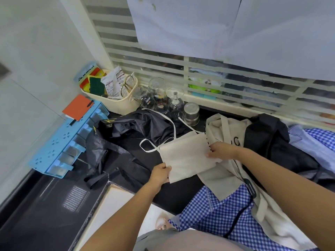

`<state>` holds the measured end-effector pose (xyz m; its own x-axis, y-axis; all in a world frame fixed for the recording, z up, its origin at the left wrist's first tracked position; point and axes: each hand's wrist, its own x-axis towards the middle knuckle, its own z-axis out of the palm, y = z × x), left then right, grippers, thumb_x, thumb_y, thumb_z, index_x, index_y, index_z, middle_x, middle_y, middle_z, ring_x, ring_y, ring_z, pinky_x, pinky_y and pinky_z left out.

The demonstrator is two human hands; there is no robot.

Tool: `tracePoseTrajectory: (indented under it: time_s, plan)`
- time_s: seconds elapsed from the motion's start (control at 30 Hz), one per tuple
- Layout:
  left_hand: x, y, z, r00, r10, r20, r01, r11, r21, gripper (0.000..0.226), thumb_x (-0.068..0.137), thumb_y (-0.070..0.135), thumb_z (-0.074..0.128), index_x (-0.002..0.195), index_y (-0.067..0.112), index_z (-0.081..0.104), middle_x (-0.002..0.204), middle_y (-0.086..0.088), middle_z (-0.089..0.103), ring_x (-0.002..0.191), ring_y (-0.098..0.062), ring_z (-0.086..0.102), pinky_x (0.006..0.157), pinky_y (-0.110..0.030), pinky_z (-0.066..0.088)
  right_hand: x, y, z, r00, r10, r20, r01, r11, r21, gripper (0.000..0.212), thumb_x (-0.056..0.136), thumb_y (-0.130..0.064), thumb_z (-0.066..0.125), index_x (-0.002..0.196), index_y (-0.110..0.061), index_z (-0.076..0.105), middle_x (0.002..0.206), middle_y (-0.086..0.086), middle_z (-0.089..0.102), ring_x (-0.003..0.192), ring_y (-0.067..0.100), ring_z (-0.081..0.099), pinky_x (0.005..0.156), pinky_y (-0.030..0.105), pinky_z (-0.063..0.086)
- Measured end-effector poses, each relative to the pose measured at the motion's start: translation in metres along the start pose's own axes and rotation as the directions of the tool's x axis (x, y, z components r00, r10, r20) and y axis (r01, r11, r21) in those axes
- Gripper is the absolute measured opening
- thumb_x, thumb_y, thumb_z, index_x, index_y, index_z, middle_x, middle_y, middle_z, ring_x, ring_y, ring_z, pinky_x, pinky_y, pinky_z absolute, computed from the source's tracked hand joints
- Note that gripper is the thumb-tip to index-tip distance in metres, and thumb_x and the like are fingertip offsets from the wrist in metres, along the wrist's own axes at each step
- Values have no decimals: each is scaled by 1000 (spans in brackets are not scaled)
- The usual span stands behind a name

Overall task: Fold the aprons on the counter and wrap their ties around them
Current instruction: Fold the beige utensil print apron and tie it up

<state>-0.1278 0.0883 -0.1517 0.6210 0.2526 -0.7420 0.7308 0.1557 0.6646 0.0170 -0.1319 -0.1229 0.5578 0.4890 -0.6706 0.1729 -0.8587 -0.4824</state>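
A cream apron (186,154), folded into a flat rectangle, lies on the black counter (172,196). My left hand (160,173) pinches its near left corner. My right hand (222,150) grips its right edge. Its white ties (163,127) trail loose toward the back left, over a crumpled black apron (126,134). A second cream apron (228,134) with dark lettering lies unfolded under my right hand. A blue checked apron (213,212) hangs over the counter's front edge. Another dark apron (272,147) and more blue cloth (315,140) lie at the right.
Upturned glasses (159,95) and a steel cup (191,114) stand at the back by the window. A cream basket (119,104) with packets and scissors sits at the back left. A blue rack (63,142) with an orange notebook (77,107) lines the left wall.
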Motion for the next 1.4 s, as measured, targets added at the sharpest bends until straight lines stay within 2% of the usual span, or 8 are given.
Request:
tracePoseTrajectory:
  time_s: [0.3,0.53,0.67,0.77,0.97,1.1,1.23,1.4]
  plan:
    - [-11,1,12,948,170,-270,-89,953,288,27,91,14,46,65,11,40,67,-1,48,66,-18,45,60,-29,33,21,-14,18,981,-39,-189,6,985,-172,29,104,-35,31,93,-16,50,105,8,62,101,26,57,78,32,38]
    - [-12,-5,14,914,286,-286,-164,908,385,31,88,10,55,115,9,39,110,-6,53,95,-24,57,67,-25,42,36,-19,22,982,17,-187,-71,956,-286,37,104,-32,28,108,-9,56,110,11,62,100,26,57,80,34,42]
    - [-12,-14,13,727,681,-82,-319,442,838,76,61,3,73,132,12,48,127,-11,50,101,-30,57,80,-37,50,40,-23,21,983,48,-179,-108,934,-341,35,103,-28,30,111,-9,58,110,9,62,103,25,58,78,32,41]
    - [-17,-16,21,761,575,301,-440,117,890,78,76,12,63,147,15,31,155,-12,22,141,-33,25,115,-44,19,43,-28,19,985,75,-157,-130,915,-382,29,101,-20,34,112,-8,58,113,10,63,102,25,59,79,32,44]
    - [-14,-17,29,889,339,308,-343,46,938,84,90,12,47,150,8,-12,158,-12,-16,147,-29,-11,118,-39,-3,17,-42,19,885,-179,-431,-22,906,-423,62,89,-45,58,136,-10,37,132,9,49,121,26,46,94,33,38]
    - [-8,-17,26,865,406,294,-337,36,941,73,93,7,38,151,7,-6,160,-8,-8,148,-24,-2,119,-34,4,0,-34,44,882,-445,-153,257,728,-636,80,87,-39,61,151,-17,18,157,6,19,146,24,13,119,38,5]
    - [0,-10,17,834,431,344,-387,14,922,63,97,7,33,152,10,4,161,-7,4,147,-21,10,119,-28,10,4,-15,66,940,-326,-104,188,747,-638,65,97,-29,42,153,-26,9,161,-3,4,148,17,3,120,39,9]
    - [-10,13,10,839,376,393,-462,112,880,55,99,7,35,151,10,19,157,-9,21,143,-23,25,112,-26,18,-1,-12,52,871,-435,-228,252,794,-553,46,96,-13,49,142,-13,44,148,8,42,139,28,36,117,36,19]
